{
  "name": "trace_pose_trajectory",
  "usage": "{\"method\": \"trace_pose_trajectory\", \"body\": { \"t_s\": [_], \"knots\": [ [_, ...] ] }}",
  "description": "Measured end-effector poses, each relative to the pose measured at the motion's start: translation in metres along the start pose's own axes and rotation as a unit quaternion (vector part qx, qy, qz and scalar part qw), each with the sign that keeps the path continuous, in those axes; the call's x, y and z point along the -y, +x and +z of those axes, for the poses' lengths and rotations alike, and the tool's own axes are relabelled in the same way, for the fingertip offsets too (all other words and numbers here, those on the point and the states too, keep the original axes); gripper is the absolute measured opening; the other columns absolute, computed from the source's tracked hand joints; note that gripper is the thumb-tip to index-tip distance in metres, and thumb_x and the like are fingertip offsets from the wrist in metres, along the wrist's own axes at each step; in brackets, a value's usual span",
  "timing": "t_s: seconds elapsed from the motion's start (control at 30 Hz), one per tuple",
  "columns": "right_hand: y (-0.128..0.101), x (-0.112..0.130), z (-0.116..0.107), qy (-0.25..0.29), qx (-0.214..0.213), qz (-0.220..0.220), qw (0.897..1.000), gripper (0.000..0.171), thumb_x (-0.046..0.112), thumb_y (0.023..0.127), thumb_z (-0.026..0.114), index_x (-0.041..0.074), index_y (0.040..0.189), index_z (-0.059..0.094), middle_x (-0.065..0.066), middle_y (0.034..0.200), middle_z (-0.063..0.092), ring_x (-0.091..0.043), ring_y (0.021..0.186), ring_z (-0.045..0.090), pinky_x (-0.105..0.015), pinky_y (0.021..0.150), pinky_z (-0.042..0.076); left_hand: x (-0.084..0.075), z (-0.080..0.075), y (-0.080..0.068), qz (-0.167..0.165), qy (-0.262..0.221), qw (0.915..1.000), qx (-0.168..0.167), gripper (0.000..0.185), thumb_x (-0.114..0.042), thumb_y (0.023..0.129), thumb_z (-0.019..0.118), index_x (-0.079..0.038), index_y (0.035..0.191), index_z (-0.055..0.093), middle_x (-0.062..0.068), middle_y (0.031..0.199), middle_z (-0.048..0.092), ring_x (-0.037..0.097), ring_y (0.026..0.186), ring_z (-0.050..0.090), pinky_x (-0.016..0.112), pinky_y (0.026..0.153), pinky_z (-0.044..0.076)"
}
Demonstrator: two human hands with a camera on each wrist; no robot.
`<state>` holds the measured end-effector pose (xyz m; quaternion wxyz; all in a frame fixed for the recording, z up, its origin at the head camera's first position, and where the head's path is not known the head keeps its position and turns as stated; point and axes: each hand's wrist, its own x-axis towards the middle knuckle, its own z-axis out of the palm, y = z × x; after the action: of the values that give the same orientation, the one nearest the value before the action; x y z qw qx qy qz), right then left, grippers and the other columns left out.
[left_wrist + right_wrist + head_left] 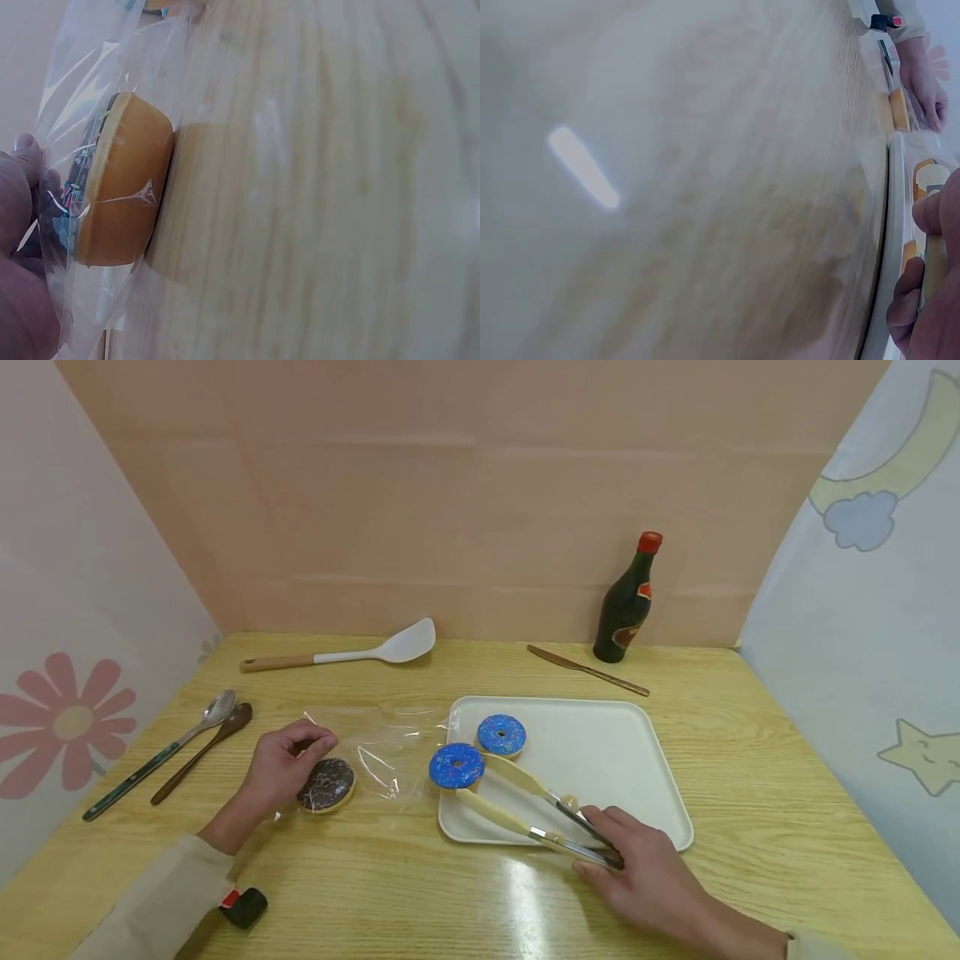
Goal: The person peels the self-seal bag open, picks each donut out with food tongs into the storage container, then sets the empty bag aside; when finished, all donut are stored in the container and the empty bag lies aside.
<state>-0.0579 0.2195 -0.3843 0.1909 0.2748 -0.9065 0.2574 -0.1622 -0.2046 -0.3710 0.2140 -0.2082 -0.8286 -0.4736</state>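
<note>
My left hand [273,768] pinches a clear plastic bag [393,747] between thumb and fingertips. Inside the bag lies a chocolate-topped donut [327,788], just below that hand; the left wrist view shows the donut's tan side [127,187] through the film. My right hand [645,864] grips metal tongs with cream tips [495,812]. Those tips reach the right and front sides of a blue sprinkled donut [456,766], which is over the tray's left edge beside the bag. Whether they clamp it firmly I cannot tell. Another blue donut [502,734] sits on the white tray [600,752].
A white spatula [408,643] with a wooden handle lies at the back. Behind the tray are a copper-coloured knife [588,671] and a dark bottle [624,606] with a red cap. At the left lie a metal spoon [168,756] and a wooden spoon [202,753].
</note>
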Motion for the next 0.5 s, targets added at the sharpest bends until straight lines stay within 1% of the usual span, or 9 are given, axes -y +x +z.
{"method": "trace_pose_trajectory", "body": {
  "t_s": [0.1, 0.3, 0.4, 0.5],
  "knots": [
    [-0.010, -0.003, -0.009, 0.006, -0.010, 0.019, 1.000, 0.053, 0.014, 0.067, 0.084, 0.005, 0.115, 0.064, 0.012, 0.094, 0.057, 0.002, 0.072, 0.050, -0.015, 0.061, 0.040, 0.006, 0.001, 0.000, 0.002, -0.003, 1.0000, -0.002, 0.010, 0.019, 0.080, 0.064, 0.009, 0.080, 0.067, 0.017, 0.074, 0.062, 0.006, 0.067, 0.053, 0.014, 0.059, 0.043],
    [-0.026, -0.012, -0.026, -0.001, -0.027, 0.065, 0.998, 0.057, 0.010, 0.067, 0.085, 0.005, 0.119, 0.062, 0.009, 0.093, 0.058, 0.001, 0.069, 0.046, -0.016, 0.055, 0.038, 0.031, 0.004, -0.002, 0.009, -0.013, 0.9999, 0.003, 0.012, 0.017, 0.081, 0.065, 0.006, 0.081, 0.069, 0.012, 0.076, 0.063, 0.005, 0.068, 0.053, 0.014, 0.059, 0.043],
    [-0.032, -0.019, -0.034, -0.016, -0.039, 0.075, 0.996, 0.059, 0.008, 0.065, 0.086, 0.002, 0.118, 0.062, 0.007, 0.092, 0.058, 0.000, 0.068, 0.046, -0.016, 0.055, 0.037, 0.036, 0.004, -0.001, 0.009, -0.020, 0.9997, 0.008, 0.009, 0.013, 0.083, 0.065, 0.004, 0.082, 0.069, 0.006, 0.076, 0.063, 0.005, 0.068, 0.054, 0.015, 0.059, 0.043],
    [-0.037, -0.026, -0.040, -0.031, -0.047, 0.091, 0.994, 0.059, 0.007, 0.064, 0.086, -0.001, 0.117, 0.062, 0.005, 0.091, 0.058, -0.001, 0.066, 0.044, -0.018, 0.054, 0.036, 0.037, 0.005, -0.001, 0.005, -0.023, 0.9997, 0.008, 0.009, 0.010, 0.084, 0.066, 0.002, 0.083, 0.070, 0.002, 0.076, 0.063, 0.006, 0.068, 0.054, 0.015, 0.060, 0.044]
  ]
}}
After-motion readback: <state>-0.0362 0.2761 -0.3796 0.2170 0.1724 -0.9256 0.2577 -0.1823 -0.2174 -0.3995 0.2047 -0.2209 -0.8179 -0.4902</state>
